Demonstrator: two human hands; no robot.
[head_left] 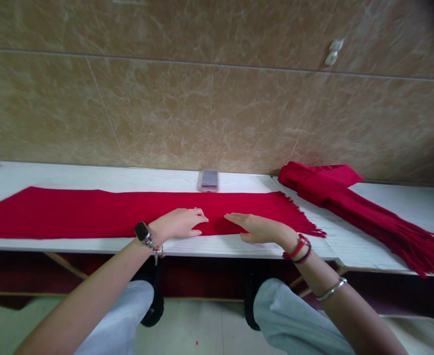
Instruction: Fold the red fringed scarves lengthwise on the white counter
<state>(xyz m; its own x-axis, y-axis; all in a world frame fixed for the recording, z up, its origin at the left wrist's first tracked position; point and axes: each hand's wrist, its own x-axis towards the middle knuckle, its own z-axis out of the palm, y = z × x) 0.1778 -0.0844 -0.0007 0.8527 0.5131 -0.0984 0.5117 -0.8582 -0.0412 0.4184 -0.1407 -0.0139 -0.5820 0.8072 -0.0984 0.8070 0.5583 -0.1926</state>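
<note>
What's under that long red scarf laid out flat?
The scarf lies on a white table, which shows along both long edges. Anything directly beneath is covered and can't be seen.

Can't follow flat red scarf [72, 213] past left edge, or see its patch under left hand [182, 223]. Can't confirm fingertip contact for right hand [254, 228]. Can't read pixelated face of small flat item [209, 181] near wall [202, 108]. Can't identify white object [334, 52] up there: too small, blurred. Can't count layers inside folded red scarf [335, 190]. Can't see forearms [87, 296] beyond bottom edge.
</note>
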